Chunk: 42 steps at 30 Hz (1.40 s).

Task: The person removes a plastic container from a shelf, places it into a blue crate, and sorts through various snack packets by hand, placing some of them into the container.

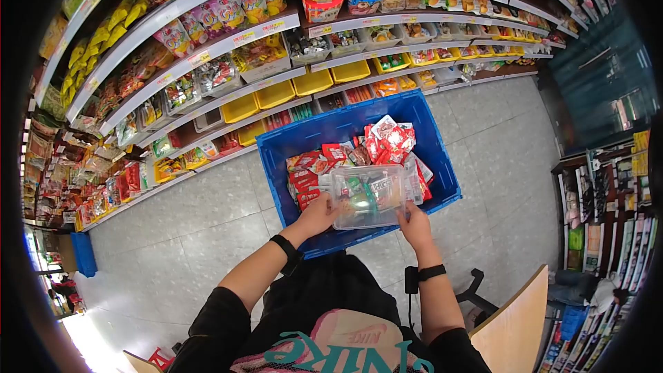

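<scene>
A clear plastic container [366,197] is held over the near half of a large blue crate [428,121], with a few green and pale wrapped items showing inside it. My left hand [315,217] grips its left side, and my right hand [414,224] grips the lower right corner. Both hands have their fingers closed on the walls. Red and white snack packets [390,139] lie heaped in the crate beyond the container. More red packets [302,178] show along the crate's left side.
Shelves full of packaged snacks curve across the back and left, with yellow bins [276,93] on the lower tiers. Grey tiled floor [490,159] surrounds the crate. A wooden board [514,307] stands at the lower right, near another stocked shelf [608,221].
</scene>
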Motion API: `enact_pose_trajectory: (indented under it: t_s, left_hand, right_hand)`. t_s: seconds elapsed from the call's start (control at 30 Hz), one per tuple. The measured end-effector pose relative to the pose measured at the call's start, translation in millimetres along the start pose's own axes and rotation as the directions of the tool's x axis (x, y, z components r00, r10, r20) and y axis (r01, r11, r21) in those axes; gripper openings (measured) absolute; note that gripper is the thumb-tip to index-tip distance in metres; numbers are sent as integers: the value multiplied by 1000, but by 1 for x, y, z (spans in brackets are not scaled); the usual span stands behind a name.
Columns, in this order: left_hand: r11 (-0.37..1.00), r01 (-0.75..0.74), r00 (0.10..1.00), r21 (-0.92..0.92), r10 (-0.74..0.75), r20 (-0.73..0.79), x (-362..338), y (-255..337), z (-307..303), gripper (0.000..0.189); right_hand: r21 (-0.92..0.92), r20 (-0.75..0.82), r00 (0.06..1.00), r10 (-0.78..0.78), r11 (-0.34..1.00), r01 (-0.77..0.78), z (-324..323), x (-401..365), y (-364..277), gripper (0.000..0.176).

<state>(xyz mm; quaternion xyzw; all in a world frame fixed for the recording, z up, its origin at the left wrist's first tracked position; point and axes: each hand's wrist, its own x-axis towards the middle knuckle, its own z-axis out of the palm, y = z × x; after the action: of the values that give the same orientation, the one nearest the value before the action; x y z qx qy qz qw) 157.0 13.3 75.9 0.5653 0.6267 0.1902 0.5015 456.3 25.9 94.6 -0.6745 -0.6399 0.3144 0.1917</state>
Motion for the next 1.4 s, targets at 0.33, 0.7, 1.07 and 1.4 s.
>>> enact_pose_trajectory:
  t_s: [0.33, 0.7, 1.07, 1.4]
  left_hand:
    - [995, 86, 991, 56, -91, 95, 43, -21, 41, 43]
    - [977, 184, 961, 109, -203, 191, 54, 11, 72, 52]
    - [959, 234, 963, 162, -251, 95, 78, 47, 84, 47]
    - [942, 332, 943, 52, -333, -2, 48, 7, 72, 42]
  right_hand:
    - [-280, 40, 995, 90, 957, -75, 19, 26, 31, 30]
    - [-436, 99, 994, 40, 900, 7, 5, 59, 74, 29]
    - [-345, 246, 968, 51, 938, 38, -32, 85, 89, 28]
    - [-491, 276, 940, 199, 870, -40, -36, 128, 99, 61]
